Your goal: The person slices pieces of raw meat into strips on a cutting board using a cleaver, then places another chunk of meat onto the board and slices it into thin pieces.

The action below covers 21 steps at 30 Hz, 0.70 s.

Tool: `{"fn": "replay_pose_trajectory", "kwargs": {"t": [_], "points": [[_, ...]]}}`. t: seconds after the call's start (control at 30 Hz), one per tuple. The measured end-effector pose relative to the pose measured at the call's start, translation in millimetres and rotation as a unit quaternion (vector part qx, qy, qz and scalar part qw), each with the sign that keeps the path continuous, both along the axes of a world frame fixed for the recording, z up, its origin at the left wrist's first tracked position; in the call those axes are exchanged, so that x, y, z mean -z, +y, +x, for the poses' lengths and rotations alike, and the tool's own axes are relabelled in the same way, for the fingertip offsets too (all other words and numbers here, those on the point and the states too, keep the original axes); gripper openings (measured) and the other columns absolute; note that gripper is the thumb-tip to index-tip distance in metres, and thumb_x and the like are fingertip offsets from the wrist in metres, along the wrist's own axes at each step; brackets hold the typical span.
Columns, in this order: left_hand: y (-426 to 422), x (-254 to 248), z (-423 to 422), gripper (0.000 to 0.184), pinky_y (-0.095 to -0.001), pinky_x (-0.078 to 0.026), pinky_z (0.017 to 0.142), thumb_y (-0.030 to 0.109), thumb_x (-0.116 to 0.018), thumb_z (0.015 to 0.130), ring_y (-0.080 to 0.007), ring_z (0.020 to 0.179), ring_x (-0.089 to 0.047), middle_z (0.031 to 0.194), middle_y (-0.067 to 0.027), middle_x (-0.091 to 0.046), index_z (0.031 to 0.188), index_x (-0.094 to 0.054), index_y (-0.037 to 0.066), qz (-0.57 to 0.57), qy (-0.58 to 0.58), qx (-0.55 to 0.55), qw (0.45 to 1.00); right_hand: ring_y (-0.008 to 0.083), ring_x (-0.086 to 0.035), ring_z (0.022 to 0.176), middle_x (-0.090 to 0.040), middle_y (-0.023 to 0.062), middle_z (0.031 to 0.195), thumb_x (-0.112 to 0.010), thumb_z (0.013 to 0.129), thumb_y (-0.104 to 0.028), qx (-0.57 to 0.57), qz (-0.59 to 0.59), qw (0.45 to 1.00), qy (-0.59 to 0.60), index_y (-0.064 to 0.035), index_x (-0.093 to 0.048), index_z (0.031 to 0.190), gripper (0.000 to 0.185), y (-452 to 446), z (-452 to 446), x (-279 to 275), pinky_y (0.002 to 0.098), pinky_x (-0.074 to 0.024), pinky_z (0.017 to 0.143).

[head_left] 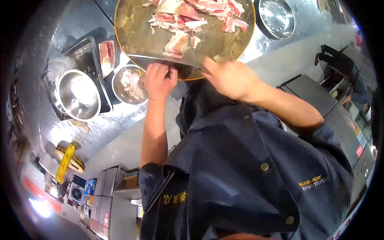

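My right hand is closed round the handle of a cleaver at the near edge of the round cutting board. The cleaver's blade reaches left across the board's edge. My left hand has its fingers curled in close beside the blade; what they hold, if anything, is hidden. Just beyond the blade lies a sliced piece of meat, with a small scrap next to it. Farther back on the board are a larger pile of cut meat and loose strips.
Left of the board stand a bowl of pale meat pieces, a meat slab, and a black tray with a shiny metal bowl. Another metal bowl is right of the board. A person is at the far right.
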<state>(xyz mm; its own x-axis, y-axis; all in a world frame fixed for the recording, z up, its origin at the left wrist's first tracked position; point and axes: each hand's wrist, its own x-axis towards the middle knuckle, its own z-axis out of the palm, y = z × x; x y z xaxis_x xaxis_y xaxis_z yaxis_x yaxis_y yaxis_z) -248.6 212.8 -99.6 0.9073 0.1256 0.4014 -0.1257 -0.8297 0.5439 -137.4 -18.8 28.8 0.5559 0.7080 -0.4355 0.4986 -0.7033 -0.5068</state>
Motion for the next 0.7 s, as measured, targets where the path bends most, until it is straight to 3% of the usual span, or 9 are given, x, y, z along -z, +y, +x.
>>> {"fn": "replay_pose_trajectory", "kwargs": {"t": [0.1, 0.37, 0.47, 0.57, 0.7], "points": [[-0.8, 0.6, 2.1, 0.014, -0.0401, -0.058, 0.074, 0.003, -0.077, 0.075, -0.0303, 0.081, -0.068, 0.089, -0.008, -0.07, 0.087, -0.07, 0.008, -0.001, -0.012, 0.0, 1.0, 0.0456, -0.068, 0.06, -0.065, 0.0209, 0.062, -0.062, 0.105, -0.034, -0.029, 0.108, 0.992, -0.06, -0.0089, -0.053, 0.11, 0.027, 42.4, -1.5, 59.4, 0.0563, -0.0549, 0.053], [-4.5, -0.3, 0.6, 0.016, -0.0405, -0.058, 0.074, 0.007, -0.077, 0.072, -0.0295, 0.08, -0.068, 0.089, -0.007, -0.069, 0.086, -0.07, 0.008, 0.021, -0.008, -0.025, 0.999, 0.0462, -0.071, 0.066, -0.068, 0.0217, 0.067, -0.06, 0.106, -0.037, -0.014, -0.032, 0.999, 0.018, -0.0096, -0.053, 0.117, 0.03, -10.0, 2.3, -30.2, 0.0577, -0.0558, 0.058], [-0.1, 7.3, -3.2, 0.015, -0.0403, -0.058, 0.074, 0.006, -0.077, 0.073, -0.0296, 0.08, -0.068, 0.089, -0.0068, -0.069, 0.086, -0.07, 0.009, 0.009, -0.025, -0.014, 1.0, 0.0471, -0.071, 0.066, -0.069, 0.0226, 0.069, -0.056, 0.108, -0.036, -0.038, 0.012, 0.999, -0.013, -0.0071, -0.052, 0.114, 0.029, 22.7, -3.5, 30.6, 0.0579, -0.0568, 0.058], [0.6, 2.9, -2.3, 0.016, -0.0397, -0.058, 0.074, 0.005, -0.077, 0.073, -0.0297, 0.079, -0.068, 0.089, -0.0067, -0.069, 0.086, -0.07, 0.009, -0.002, -0.031, -0.004, 1.0, 0.0475, -0.071, 0.068, -0.069, 0.0226, 0.07, -0.055, 0.108, -0.036, -0.033, 0.066, 0.997, -0.018, -0.0079, -0.052, 0.114, 0.029, 42.2, -5.4, 55.7, 0.059, -0.0567, 0.06], [0.9, 4.5, -2.8, 0.019, -0.0411, -0.058, 0.074, 0.006, -0.081, 0.073, -0.0313, 0.081, -0.069, 0.094, -0.0089, -0.072, 0.091, -0.073, 0.01, 0.016, -0.04, -0.003, 0.999, 0.0479, -0.072, 0.07, -0.07, 0.0236, 0.073, -0.056, 0.107, -0.037, -0.04, -0.027, 0.999, 0.015, -0.0101, -0.051, 0.118, 0.029, 8.1, -0.7, -5.8, 0.0597, -0.0567, 0.061]]}}
